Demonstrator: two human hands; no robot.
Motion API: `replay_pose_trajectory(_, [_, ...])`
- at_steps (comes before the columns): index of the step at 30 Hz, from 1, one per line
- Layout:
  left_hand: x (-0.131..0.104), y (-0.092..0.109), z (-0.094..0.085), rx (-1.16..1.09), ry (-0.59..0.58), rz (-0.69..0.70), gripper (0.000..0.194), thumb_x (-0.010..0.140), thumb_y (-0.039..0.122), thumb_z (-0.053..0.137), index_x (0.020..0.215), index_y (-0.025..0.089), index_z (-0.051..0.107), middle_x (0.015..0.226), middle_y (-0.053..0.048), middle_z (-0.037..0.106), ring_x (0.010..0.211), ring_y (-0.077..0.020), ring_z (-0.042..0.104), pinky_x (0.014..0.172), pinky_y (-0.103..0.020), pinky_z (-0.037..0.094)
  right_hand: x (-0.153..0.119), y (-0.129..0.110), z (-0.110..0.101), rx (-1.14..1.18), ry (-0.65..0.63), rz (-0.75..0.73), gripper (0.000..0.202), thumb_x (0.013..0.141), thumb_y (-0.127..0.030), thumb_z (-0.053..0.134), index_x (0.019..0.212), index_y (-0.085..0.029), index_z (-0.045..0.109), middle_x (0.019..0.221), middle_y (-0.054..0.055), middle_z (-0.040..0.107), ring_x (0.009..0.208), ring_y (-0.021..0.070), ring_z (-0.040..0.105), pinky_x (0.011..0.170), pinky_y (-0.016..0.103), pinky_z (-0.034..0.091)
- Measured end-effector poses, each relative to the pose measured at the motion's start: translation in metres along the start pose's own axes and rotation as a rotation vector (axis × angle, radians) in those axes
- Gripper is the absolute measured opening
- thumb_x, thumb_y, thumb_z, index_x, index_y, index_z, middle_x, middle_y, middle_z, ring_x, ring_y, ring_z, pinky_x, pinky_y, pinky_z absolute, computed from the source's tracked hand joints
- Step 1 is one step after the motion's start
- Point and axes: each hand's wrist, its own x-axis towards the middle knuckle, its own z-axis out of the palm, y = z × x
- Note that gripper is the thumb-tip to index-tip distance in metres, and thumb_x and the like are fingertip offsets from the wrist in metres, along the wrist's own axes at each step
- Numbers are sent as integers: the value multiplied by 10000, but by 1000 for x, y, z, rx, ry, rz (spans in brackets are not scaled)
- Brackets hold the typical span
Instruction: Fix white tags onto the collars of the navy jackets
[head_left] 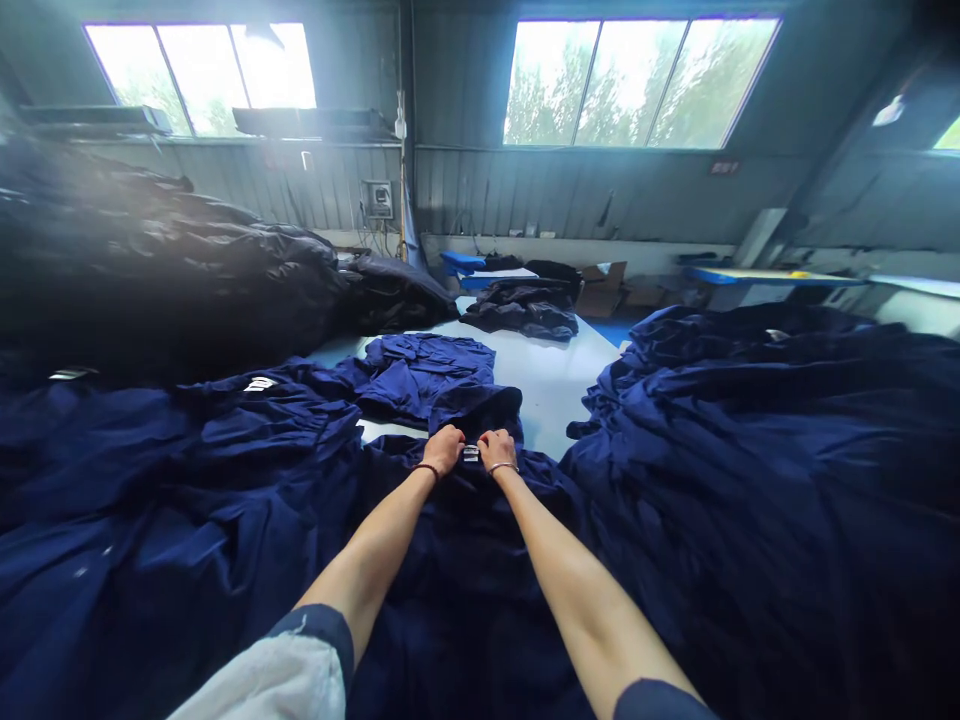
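Note:
A navy blue garment (465, 560) lies spread out in front of me, with a small white label (471, 453) at its upper edge. My left hand (445, 449) pinches that edge just left of the label. On the label's other side, my right hand (497, 449) grips the same edge, fingers closed on the cloth. Right beyond my hands, a bunched navy garment (431, 375) rests on the pale table (546, 385). Folds of dark cloth hide part of my fingertips.
Navy garments are heaped on the left (187, 500) and in a tall pile on the right (787, 450). A big mound of black clothing (172, 270) rises at the far left. Folded black garments (523, 306) sit at the table's far end.

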Motion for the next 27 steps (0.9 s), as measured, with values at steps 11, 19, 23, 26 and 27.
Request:
replay_pose_trajectory(11, [-31, -1, 29, 18, 109, -111, 218, 942, 262, 542, 1129, 211, 642, 1176, -73, 583, 1097, -203, 542, 938, -297, 459, -33, 17, 22, 74, 85, -43, 262, 929, -294, 501, 1096, -226, 692, 1217, 104, 550, 1116, 246, 495, 950, 331, 390])
replay_pose_trajectory(19, [-84, 10, 37, -85, 230, -92, 127, 924, 184, 547, 1014, 201, 635, 1077, -71, 615, 1080, -206, 527, 882, -287, 442, -76, 24, 35, 175, 256, -145, 107, 864, -210, 581, 898, -212, 682, 1040, 75, 607, 969, 214, 510, 832, 303, 373])
replay_pose_trajectory(23, [-90, 9, 41, -207, 269, -114, 129, 917, 165, 539, 977, 221, 639, 942, -53, 628, 990, -190, 567, 835, -267, 433, -82, 26, 37, 195, 283, -178, 95, 878, -185, 555, 857, -211, 645, 965, 63, 643, 931, 205, 521, 785, 293, 356])
replay_pose_trajectory(26, [-89, 6, 42, -301, 277, -177, 151, 904, 166, 541, 1003, 228, 638, 933, -51, 632, 901, -185, 595, 787, -270, 432, -80, 27, 37, 240, 272, -161, 111, 905, -207, 518, 872, -215, 623, 876, 48, 656, 882, 196, 545, 769, 287, 349])
replay_pose_trajectory(27, [-87, 4, 42, -347, 282, -183, 155, 895, 164, 547, 1003, 229, 637, 935, -48, 638, 896, -184, 600, 783, -270, 430, -79, 27, 38, 262, 269, -143, 114, 909, -221, 510, 881, -216, 620, 844, 43, 655, 857, 193, 553, 765, 286, 351])
